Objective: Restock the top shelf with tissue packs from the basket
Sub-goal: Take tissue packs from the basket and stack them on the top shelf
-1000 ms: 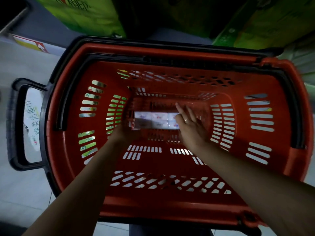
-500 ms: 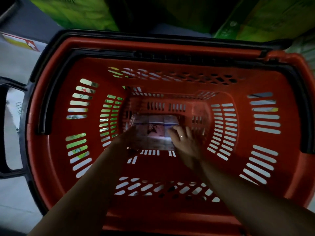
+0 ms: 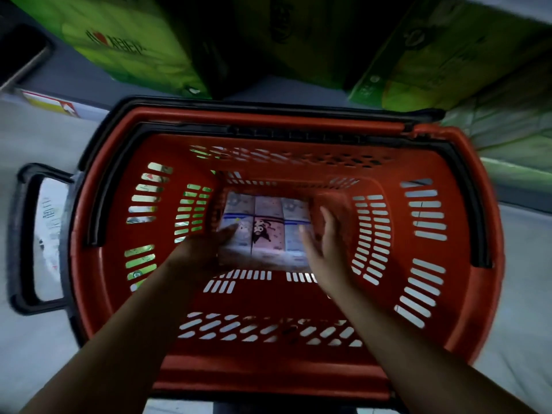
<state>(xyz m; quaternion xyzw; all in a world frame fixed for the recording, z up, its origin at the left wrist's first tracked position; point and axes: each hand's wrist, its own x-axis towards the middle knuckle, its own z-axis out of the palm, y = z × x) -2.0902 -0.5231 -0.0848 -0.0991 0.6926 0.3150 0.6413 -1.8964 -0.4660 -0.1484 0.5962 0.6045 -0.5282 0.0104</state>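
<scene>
Down in the middle of the frame, inside the red basket (image 3: 268, 369), is the tissue pack (image 3: 268, 231): a clear-wrapped block of pale pink and blue packets with a dark cartoon figure and a blue stripe. The left hand (image 3: 206, 249) grips its lower left corner, thumb on top; the right hand (image 3: 325, 249) lies straight-fingered against its right edge.

Pale cartoon-printed tissue pack (image 3: 265, 231), face up, low inside red slotted basket (image 3: 268, 369)
</scene>
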